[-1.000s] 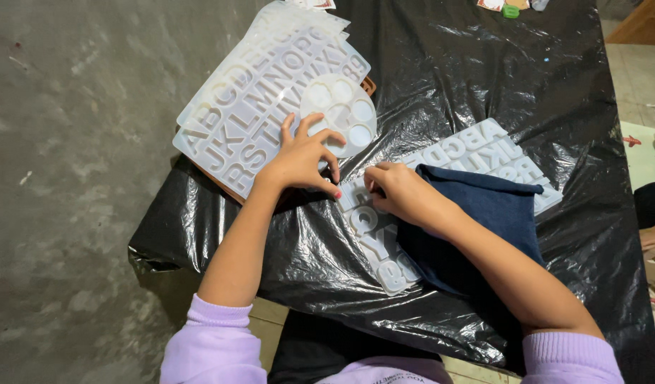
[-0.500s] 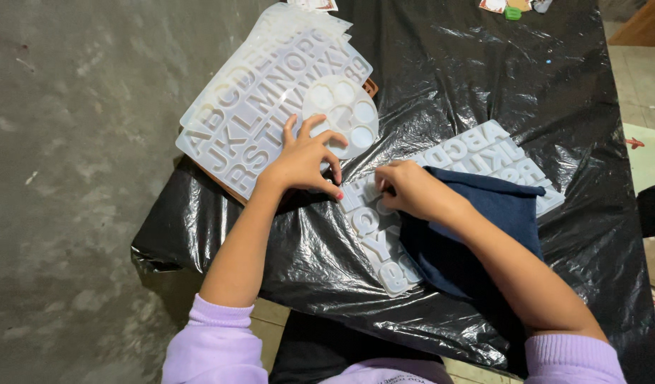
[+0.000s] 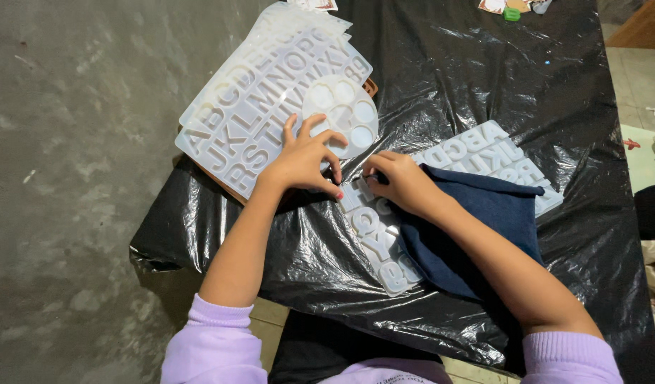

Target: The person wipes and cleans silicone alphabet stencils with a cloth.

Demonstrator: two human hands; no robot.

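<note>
navy cloth [image 3: 476, 227] covers much of the near letter mould [image 3: 373, 227], which lies on the black plastic sheet [image 3: 484, 92]. right hand [image 3: 402, 183] rests on the mould's top edge, fingertips curled over something dark i can't identify. left hand [image 3: 302, 160] is half-curled just beside it, gripping nothing visible. since half a second ago, both hands have barely shifted.

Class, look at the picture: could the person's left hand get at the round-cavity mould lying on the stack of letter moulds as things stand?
Probably yes. The left hand already rests right beside the round-cavity mould, fingertips at its edge, and nothing lies on or between them.
</note>
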